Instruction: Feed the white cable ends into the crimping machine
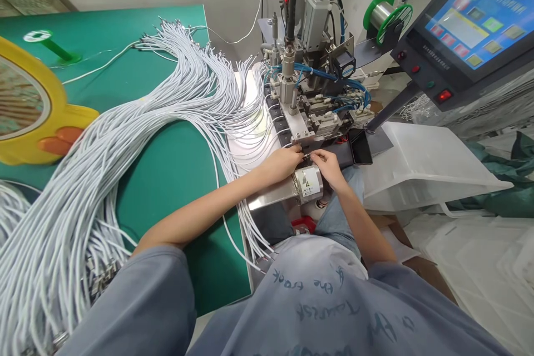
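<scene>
At the front edge of the soldering machine [298, 122], both hands meet with fingertips pinched together. My left hand [284, 161] reaches in from the left, closed at one end of a small metal connector [307, 156]. From the other side, my right hand [329, 167] pinches the connector between thumb and forefinger. Fine detail at the fingertips is too small to make out. Just below the hands is a silver motor housing with a white label [309, 182]. White cables [254, 128] fan out beside my left hand, their ends along the machine's black holders.
A thick bundle of white cables [137, 117] crosses the green table [167, 178]. A yellow duck-shaped item [62, 122] and an upright green spool [60, 53] stand left. Right are a solder wire reel [381, 15], a lit touchscreen [479, 19] and a white plastic bin [425, 161].
</scene>
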`<state>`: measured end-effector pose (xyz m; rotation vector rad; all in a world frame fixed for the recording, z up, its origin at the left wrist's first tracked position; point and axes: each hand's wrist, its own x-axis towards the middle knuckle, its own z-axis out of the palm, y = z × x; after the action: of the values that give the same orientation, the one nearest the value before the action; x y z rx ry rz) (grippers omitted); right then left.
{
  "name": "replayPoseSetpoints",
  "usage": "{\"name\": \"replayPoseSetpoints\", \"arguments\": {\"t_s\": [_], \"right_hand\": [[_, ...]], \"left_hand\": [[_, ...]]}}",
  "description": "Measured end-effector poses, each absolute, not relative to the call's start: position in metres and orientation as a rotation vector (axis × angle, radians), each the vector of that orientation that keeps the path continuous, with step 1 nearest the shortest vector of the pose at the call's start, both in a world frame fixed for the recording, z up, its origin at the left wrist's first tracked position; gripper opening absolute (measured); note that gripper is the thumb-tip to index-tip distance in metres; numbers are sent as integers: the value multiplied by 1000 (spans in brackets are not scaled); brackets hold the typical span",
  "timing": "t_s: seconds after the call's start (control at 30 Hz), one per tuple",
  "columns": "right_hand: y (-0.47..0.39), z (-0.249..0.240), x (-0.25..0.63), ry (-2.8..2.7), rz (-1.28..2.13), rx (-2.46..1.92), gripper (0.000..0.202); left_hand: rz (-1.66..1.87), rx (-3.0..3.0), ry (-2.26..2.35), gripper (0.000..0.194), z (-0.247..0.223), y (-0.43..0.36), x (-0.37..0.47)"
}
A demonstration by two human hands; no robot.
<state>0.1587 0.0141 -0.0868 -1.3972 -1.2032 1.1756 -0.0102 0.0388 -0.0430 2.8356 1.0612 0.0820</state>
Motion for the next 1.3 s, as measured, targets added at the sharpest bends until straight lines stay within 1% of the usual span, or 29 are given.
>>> {"name": "replayPoseSetpoints", "arguments": {"t_s": [0.13,0.27,0.5,0.63,0.87,1.03,1.3], "right_hand": [[16,-88,157,-1189,1213,-1404,17],[17,-85,159,-1218,1239,-1412,15],[21,-81,158,-1229,1325,-1426,15],[20,-85,155,-1199,1308,-1427,17],[24,-84,158,-1188,1316,-1407,26],[28,-80,158,-1269,1288,-1415,20],[26,-85,158,-1167,1441,-1387,18]], "left_hand": [[40,2874,1036,24,-38,39,-12],[-1,2942,944,30,-33,37,-14],[59,2912,945,33,-34,38,-16],[102,2856,976,34,-33,37,-16],[-80,2947,908,32,-20,32,-17],[-143,3038,866,31,-22,33,-17],[-150,3018,880,29,-19,31,-17]]}}
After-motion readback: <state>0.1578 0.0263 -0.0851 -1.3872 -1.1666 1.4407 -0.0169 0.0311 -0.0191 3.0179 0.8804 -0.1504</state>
